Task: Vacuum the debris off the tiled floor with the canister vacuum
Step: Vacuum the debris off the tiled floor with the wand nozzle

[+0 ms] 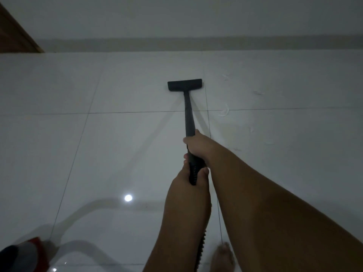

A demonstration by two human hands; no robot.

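Note:
A black vacuum wand (pixel 189 116) runs forward from my hands to a flat black floor nozzle (pixel 184 84) resting on the white tiled floor (pixel 98 144). My right hand (pixel 197 145) grips the wand higher up. My left hand (pixel 188 182) grips the ribbed lower end, just behind the right hand. The ribbed black hose (pixel 200 250) drops down between my arms. White scraps of debris (pixel 225 112) lie on the tiles to the right of the nozzle and wand. The red and grey canister (pixel 25 256) sits at the bottom left corner.
A pale wall with a grey skirting band (pixel 196 45) closes the floor just beyond the nozzle. A brown wooden frame (pixel 17 36) stands at the far left. My bare foot (pixel 224 256) is on the tiles below my arms. A lamp reflects off the floor.

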